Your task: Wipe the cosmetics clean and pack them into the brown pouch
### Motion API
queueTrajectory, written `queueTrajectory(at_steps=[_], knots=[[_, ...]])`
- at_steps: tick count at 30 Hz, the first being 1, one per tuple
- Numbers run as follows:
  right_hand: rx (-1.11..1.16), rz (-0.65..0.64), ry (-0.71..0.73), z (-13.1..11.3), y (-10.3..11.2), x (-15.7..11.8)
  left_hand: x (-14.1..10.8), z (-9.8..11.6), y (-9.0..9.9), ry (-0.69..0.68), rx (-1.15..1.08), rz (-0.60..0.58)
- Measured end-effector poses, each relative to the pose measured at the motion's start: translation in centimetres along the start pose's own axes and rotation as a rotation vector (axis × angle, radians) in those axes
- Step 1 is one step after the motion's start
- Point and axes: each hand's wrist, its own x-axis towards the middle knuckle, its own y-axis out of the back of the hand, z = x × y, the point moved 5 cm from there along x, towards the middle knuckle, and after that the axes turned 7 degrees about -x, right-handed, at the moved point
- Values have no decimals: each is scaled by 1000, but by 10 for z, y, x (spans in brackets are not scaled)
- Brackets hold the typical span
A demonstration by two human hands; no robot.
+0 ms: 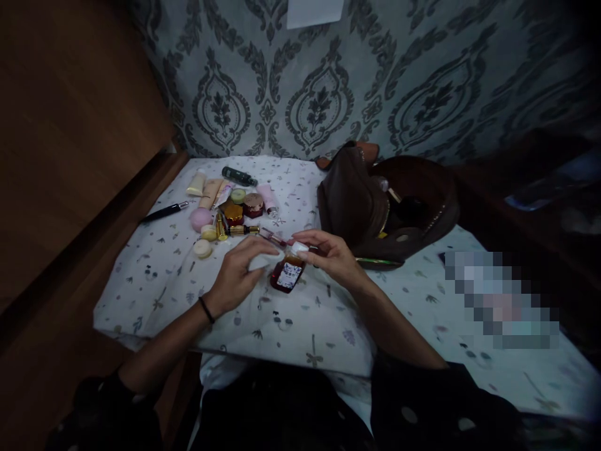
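Observation:
A small bottle [287,275] of dark amber-red liquid, with a patterned label and a white cap [299,248], leans to the right above the printed cloth. The thumb and fingers of my right hand [331,254] are closed on it at the cap. My left hand [241,272] is just left of the bottle, fingers curved and thumb apart. A pale patch shows between them; I cannot make out whether it is a thing or the cloth. Behind the bottle lies a slim pinkish tube [273,237]. A short dark vial with gold ends [244,230] lies beyond my left hand.
Several jars and tubes cluster at the back left, including an amber jar [233,213], a pink ball-shaped item [201,219] and a dark green bottle [238,176]. A black pen [164,212] lies left of them. An open brown bag [352,194] stands at right.

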Motion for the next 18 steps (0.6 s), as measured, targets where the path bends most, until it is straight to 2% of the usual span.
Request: queueTrajectory(at_steps=[2,5,9,14,16,18], knots=[[1,-32,0,-2,-2,-1,11,-2,-2,5,-42,39],[-20,-68,4,-4,-3,-2,16,-6,-16,27,-84,-4],[-26,-79,-3,-3,-2,-3,-3,-11,-27,60,-56,-57],[-16,-48,-10,2,0,0,-42,-20,-18,145,-36,-149],[0,-43,-13,3,1,0,-49,-23,-12,187,-57,-181],[13,-54,-22,1,1,-1,-46,-24,-7,214,-86,-160]])
